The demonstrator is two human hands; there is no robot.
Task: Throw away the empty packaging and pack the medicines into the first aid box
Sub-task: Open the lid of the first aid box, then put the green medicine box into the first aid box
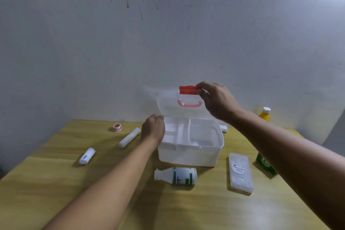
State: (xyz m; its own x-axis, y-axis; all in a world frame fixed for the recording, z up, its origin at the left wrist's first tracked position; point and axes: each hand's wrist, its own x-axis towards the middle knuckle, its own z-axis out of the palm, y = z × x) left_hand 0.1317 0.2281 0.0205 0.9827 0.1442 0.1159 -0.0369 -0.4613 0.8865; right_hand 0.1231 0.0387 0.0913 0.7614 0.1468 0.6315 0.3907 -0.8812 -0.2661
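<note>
My right hand [214, 101] pinches the red latch [187, 90] on the raised lid [168, 102]; my left hand [153, 129] grips the first aid box [188, 157] at its left rim, mid-counter [56, 183]. A white bottle [176, 176] lies just before it.

— What is the person wearing on the arms?

— Nothing is covering them. Beside the first aid box [190, 147], the left hand [153, 129] and right hand [217, 100] are showing bare, with no sleeves, rings or watch.
</note>
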